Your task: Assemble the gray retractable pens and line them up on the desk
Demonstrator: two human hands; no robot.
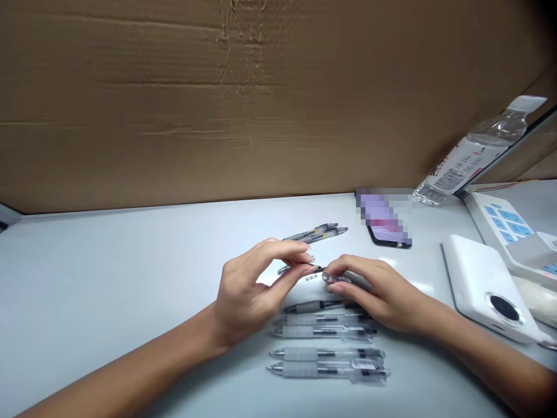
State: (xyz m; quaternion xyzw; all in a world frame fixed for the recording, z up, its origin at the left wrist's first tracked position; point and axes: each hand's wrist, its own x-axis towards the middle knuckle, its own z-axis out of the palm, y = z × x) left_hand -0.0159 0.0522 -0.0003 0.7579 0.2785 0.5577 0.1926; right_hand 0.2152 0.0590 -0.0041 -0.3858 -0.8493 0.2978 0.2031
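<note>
Around our left fingers (290,276) pinching a black stick (321,269) and right fingers (359,264) gripping a pen tube (359,281), we see pens (300,370), phone (383,223), bottle (465,162), cardboard (174,116).

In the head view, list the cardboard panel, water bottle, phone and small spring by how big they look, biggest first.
1. Cardboard panel, by far
2. Water bottle
3. Phone
4. Small spring, tiny beside the rest
</note>
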